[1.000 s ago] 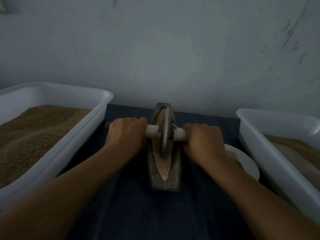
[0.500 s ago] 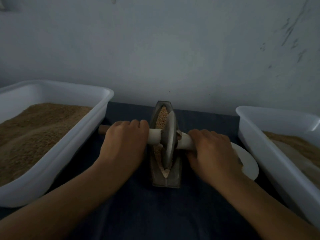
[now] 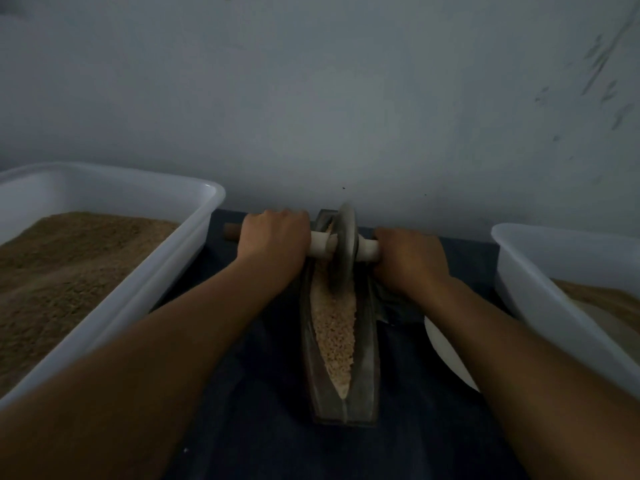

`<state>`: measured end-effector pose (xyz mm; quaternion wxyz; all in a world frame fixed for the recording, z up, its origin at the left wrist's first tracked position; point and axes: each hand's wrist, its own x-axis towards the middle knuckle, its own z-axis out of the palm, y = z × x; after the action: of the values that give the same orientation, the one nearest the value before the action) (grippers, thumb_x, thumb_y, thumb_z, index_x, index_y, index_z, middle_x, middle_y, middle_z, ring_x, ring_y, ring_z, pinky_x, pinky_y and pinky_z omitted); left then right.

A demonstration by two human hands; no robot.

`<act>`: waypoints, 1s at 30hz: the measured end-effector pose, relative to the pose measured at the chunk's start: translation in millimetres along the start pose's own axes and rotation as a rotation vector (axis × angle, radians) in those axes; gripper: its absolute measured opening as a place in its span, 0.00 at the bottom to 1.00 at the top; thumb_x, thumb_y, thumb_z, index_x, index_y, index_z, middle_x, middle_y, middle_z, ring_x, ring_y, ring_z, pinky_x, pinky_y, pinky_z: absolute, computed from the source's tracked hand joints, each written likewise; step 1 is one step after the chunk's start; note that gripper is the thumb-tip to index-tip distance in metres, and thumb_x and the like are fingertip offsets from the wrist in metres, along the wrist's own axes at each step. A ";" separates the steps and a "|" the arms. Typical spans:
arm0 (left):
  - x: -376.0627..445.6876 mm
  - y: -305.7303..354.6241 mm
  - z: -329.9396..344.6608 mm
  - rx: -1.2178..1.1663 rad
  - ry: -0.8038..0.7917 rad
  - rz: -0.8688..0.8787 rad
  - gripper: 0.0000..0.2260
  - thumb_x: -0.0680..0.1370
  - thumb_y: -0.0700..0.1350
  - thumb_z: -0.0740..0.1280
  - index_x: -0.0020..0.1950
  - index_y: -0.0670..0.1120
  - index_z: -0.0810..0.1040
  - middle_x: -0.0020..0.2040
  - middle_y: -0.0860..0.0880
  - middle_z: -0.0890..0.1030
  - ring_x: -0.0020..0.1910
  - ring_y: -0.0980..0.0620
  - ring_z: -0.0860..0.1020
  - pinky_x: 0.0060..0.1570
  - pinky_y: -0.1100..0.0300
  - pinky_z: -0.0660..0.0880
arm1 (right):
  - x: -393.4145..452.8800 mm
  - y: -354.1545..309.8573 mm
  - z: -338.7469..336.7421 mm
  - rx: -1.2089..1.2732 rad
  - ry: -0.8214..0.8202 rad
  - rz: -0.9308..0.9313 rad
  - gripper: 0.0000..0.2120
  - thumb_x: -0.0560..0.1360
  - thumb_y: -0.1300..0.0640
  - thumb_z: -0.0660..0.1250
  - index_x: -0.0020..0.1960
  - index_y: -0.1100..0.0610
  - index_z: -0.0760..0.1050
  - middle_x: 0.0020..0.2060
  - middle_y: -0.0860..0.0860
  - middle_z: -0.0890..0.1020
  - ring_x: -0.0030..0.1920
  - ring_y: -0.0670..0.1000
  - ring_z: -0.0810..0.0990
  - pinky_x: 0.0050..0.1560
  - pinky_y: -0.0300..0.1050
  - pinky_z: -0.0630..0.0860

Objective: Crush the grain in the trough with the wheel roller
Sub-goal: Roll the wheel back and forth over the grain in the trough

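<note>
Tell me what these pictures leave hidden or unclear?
Head view only:
- Right handle end: wrapped by the right hand.
- White plate: mostly under the right forearm.
- Both tubs: cut by the frame edges.
- Grain beneath the wheel: hidden by the wheel.

A plain pale grey-blue wall (image 3: pixel 346 98) fills the upper half of the view and meets the surface just behind the work area. It is bare and matte, with a patch of dark scuffs and streaks (image 3: pixel 609 74) toward its upper right and a couple of tiny dark specks (image 3: pixel 343 188) low near the middle. The surface (image 3: pixel 263 438) is covered in dark blue cloth that runs right up to the wall's base. The light is dim and even, with a faintly brighter area on the wall around the centre and no hard shadows.
</note>
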<state>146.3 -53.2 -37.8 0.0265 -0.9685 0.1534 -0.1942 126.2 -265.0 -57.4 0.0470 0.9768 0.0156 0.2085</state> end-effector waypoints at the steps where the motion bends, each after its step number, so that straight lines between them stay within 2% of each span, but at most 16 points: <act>1: 5.0 -0.7 0.5 -0.012 -0.009 0.006 0.12 0.76 0.45 0.68 0.58 0.47 0.73 0.55 0.45 0.78 0.53 0.44 0.77 0.44 0.52 0.66 | 5.2 0.9 -0.1 0.009 -0.022 0.004 0.12 0.71 0.46 0.69 0.51 0.49 0.76 0.48 0.51 0.82 0.47 0.56 0.80 0.39 0.45 0.67; 3: 10.9 -2.4 0.9 -0.020 -0.040 0.008 0.14 0.75 0.46 0.69 0.59 0.48 0.72 0.56 0.45 0.77 0.55 0.44 0.76 0.45 0.51 0.66 | 13.1 1.8 -1.9 0.036 -0.077 0.008 0.15 0.70 0.46 0.71 0.55 0.49 0.76 0.50 0.51 0.81 0.48 0.55 0.80 0.39 0.45 0.69; 5: 12.7 -4.0 1.6 -0.028 -0.069 -0.005 0.15 0.75 0.47 0.70 0.60 0.48 0.72 0.55 0.45 0.77 0.55 0.43 0.76 0.45 0.50 0.66 | 13.1 1.0 -2.3 0.028 -0.079 0.010 0.16 0.71 0.46 0.71 0.56 0.49 0.76 0.50 0.51 0.81 0.48 0.54 0.80 0.37 0.44 0.66; 14: -20.4 -2.5 -3.8 -0.002 -0.046 0.022 0.13 0.75 0.49 0.70 0.55 0.50 0.71 0.51 0.47 0.80 0.48 0.46 0.79 0.41 0.53 0.67 | -27.1 -7.2 -6.9 -0.014 0.060 -0.004 0.07 0.72 0.47 0.68 0.46 0.48 0.75 0.41 0.48 0.81 0.41 0.53 0.79 0.37 0.45 0.59; 19: -56.5 -0.1 -11.3 -0.027 -0.014 0.031 0.15 0.74 0.51 0.71 0.51 0.51 0.66 0.49 0.49 0.79 0.43 0.49 0.76 0.41 0.54 0.66 | -59.8 -16.0 -20.8 -0.018 0.128 -0.028 0.11 0.69 0.49 0.70 0.40 0.48 0.67 0.36 0.49 0.77 0.37 0.56 0.76 0.38 0.46 0.55; 21: -69.5 1.5 -14.4 -0.029 0.029 0.041 0.17 0.73 0.52 0.72 0.49 0.52 0.63 0.48 0.50 0.79 0.40 0.51 0.74 0.40 0.55 0.66 | -74.3 -18.1 -27.9 0.032 0.153 -0.025 0.09 0.70 0.50 0.70 0.40 0.48 0.70 0.36 0.48 0.77 0.38 0.55 0.75 0.39 0.46 0.55; 23: -80.2 1.1 -17.2 -0.021 0.078 0.067 0.18 0.73 0.53 0.72 0.48 0.53 0.63 0.47 0.51 0.79 0.41 0.51 0.76 0.40 0.56 0.65 | -89.5 -17.5 -35.2 0.067 0.174 -0.047 0.06 0.70 0.51 0.70 0.43 0.48 0.73 0.38 0.47 0.77 0.39 0.53 0.75 0.41 0.46 0.57; 27: -96.4 -1.5 -26.9 -0.039 0.100 0.111 0.18 0.73 0.52 0.71 0.47 0.53 0.60 0.48 0.52 0.79 0.44 0.51 0.78 0.40 0.57 0.64 | -115.2 -17.4 -49.8 0.069 0.172 -0.093 0.09 0.71 0.51 0.71 0.50 0.50 0.76 0.41 0.49 0.79 0.41 0.53 0.76 0.41 0.46 0.62; 30: -104.2 -0.8 -33.6 -0.038 0.116 0.135 0.15 0.73 0.53 0.70 0.48 0.54 0.64 0.48 0.52 0.79 0.44 0.52 0.77 0.40 0.58 0.64 | -126.6 -21.4 -57.1 0.067 0.162 -0.078 0.10 0.72 0.53 0.71 0.51 0.52 0.75 0.43 0.50 0.79 0.42 0.53 0.76 0.43 0.47 0.64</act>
<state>42.2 -20.1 -45.0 0.0121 -0.9434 0.2236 -0.2445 -12.8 -245.2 -59.0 0.0211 0.9563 0.0644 0.2844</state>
